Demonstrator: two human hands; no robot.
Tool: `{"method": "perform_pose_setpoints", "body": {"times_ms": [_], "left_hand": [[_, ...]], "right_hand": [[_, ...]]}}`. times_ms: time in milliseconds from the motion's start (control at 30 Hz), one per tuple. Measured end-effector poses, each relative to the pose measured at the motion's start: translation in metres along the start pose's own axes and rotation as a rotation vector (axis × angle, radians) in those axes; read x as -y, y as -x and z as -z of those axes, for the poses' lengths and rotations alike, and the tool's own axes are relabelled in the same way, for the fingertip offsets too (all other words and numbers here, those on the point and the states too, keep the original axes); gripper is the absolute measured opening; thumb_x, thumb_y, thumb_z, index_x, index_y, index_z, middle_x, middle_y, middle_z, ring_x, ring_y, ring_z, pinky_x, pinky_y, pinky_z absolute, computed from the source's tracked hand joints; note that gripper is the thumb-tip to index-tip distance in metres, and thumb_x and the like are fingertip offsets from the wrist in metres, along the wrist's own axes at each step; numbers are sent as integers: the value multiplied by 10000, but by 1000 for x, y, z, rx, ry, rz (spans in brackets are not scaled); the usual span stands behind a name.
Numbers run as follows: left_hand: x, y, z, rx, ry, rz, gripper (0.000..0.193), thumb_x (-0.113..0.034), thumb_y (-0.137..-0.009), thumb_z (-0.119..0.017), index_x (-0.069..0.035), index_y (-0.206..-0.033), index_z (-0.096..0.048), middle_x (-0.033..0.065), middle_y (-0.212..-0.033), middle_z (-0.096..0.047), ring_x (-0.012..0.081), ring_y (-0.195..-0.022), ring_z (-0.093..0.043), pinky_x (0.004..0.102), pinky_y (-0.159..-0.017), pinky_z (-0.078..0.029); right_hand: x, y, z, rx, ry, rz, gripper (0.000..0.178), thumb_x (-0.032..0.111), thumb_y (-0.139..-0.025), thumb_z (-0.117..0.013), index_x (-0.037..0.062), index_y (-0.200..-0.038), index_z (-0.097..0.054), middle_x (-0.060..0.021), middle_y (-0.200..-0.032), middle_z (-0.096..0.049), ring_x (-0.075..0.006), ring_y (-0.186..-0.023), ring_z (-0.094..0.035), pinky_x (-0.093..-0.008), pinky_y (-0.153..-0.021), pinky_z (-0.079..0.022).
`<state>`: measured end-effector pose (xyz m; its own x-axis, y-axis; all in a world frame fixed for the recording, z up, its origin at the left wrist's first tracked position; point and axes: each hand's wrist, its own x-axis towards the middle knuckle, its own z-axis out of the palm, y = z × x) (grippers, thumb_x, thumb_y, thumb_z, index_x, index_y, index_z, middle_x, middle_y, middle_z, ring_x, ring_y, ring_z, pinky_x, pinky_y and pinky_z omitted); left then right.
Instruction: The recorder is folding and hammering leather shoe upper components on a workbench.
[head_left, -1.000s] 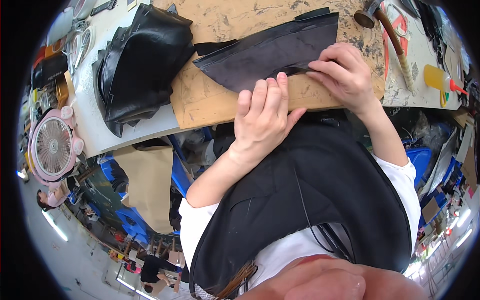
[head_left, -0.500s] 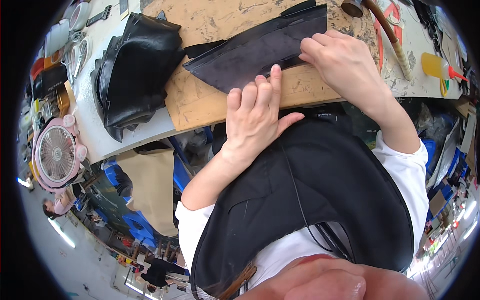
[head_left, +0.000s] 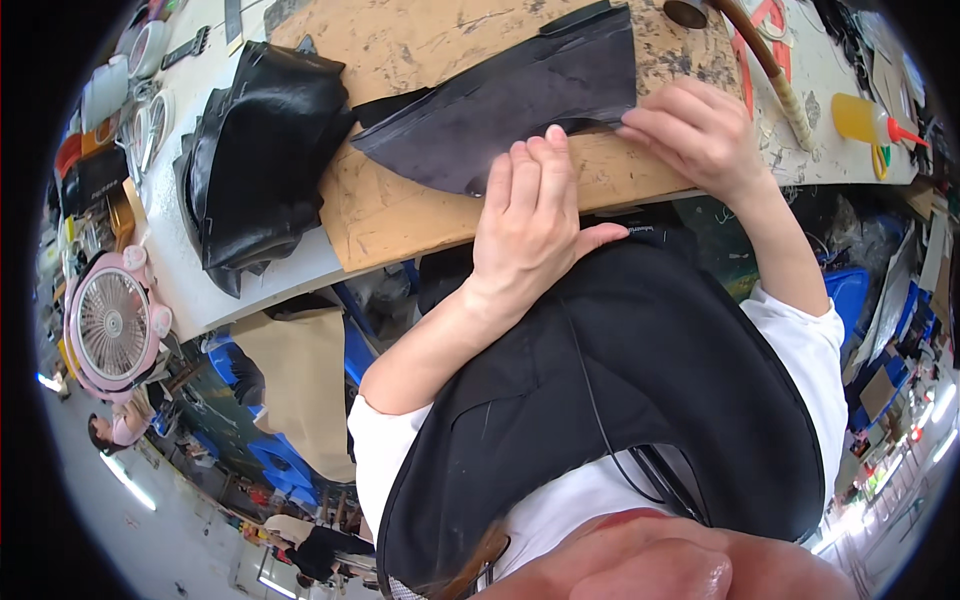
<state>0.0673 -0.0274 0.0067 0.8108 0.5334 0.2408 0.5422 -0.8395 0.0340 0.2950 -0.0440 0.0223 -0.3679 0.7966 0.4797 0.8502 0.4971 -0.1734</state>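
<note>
A long, curved leather piece (head_left: pixel 490 110), dark grey on its upper side with folded black edges, lies across a tan board (head_left: pixel 400 235). My left hand (head_left: pixel 528 205) rests at its near edge, fingers stretched out and side by side, tips on the leather and thumb pointing right. At the near right corner, my right hand (head_left: pixel 700 135) is closed, with thumb and forefinger pinching the leather's edge. The rest of that hand's fingers curl beneath and are partly hidden. Left of the piece sits a stack of glossy black leather pieces (head_left: pixel 270 150).
Beyond my right hand, a hammer (head_left: pixel 765 55) lies at the board's right side. A yellow bottle with a red nozzle (head_left: pixel 860 118) is farther right. A pink fan (head_left: pixel 112 325) stands off the table's left end. Tape rolls (head_left: pixel 150 50) sit at the far left.
My left fingers have drawn together and straightened along the near edge. My right hand has shifted right and slightly nearer, now pinching at the corner. The whole view has shifted a little.
</note>
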Motion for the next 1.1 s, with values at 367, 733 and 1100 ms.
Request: {"method": "perform_pose_setpoints", "body": {"times_ms": [367,733,1100], "left_hand": [[-6,-16,3,17,-76,32,997,-781,-666,-570,-46,-1337,-527,93,-991,-502,247,-908,-473,371,-809,-385],[46,25,33,64,62,5,568,-299,-736,-763,12,-1187,-611,99,-1058,-595,258,-963,-573,376,-839,-450],[87,-7,50,133,1532,577,139,-148,-937,-656,-12,-953,-633,-11,-856,-664,20,-744,-572,186,-653,-449]], "right_hand": [[4,-28,7,336,-314,-603,191,215,-814,-664,35,-750,-651,-86,-666,-633,-259,-660,-643,-375,-631,-503],[-3,-18,7,446,-177,-577,326,285,-864,-683,25,-723,-545,-104,-577,-500,-276,-582,-536,-392,-564,-412],[13,-22,13,-68,7,-196,266,177,-738,-790,112,-946,-637,-28,-1126,-585,-241,-1130,-499,-356,-930,-403]]}}
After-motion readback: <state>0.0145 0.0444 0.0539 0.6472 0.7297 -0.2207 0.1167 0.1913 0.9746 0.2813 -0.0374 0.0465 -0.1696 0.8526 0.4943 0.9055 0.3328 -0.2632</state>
